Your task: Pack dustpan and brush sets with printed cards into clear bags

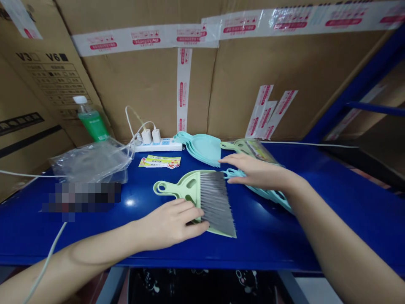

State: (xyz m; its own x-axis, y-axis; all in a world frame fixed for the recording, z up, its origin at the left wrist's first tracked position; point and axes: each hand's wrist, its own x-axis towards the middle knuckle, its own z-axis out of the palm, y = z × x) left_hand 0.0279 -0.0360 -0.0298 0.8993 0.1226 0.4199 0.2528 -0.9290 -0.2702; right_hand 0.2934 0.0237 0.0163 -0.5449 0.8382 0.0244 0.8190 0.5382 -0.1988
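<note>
A light green dustpan [185,188] with a grey-bristled brush [218,202] lying in it rests on the blue shelf [284,236]. My left hand [172,221] lies on the dustpan's near edge, fingers loosely curled with the tips touching the bristles. My right hand [256,171] reaches flat, fingers stretched out, over a teal brush handle [233,173] and a stack of teal pieces [275,196]. A stack of teal dustpans [202,147] sits behind, with a green dustpan in a plastic wrapper [249,148] beside it.
Large taped cardboard boxes [152,80] form a wall at the back. A white power strip [158,145] with chargers, a green bottle [91,120], clear plastic bags [91,160] and a small printed card [160,161] lie at the left. A white cable [47,261] hangs off the front edge.
</note>
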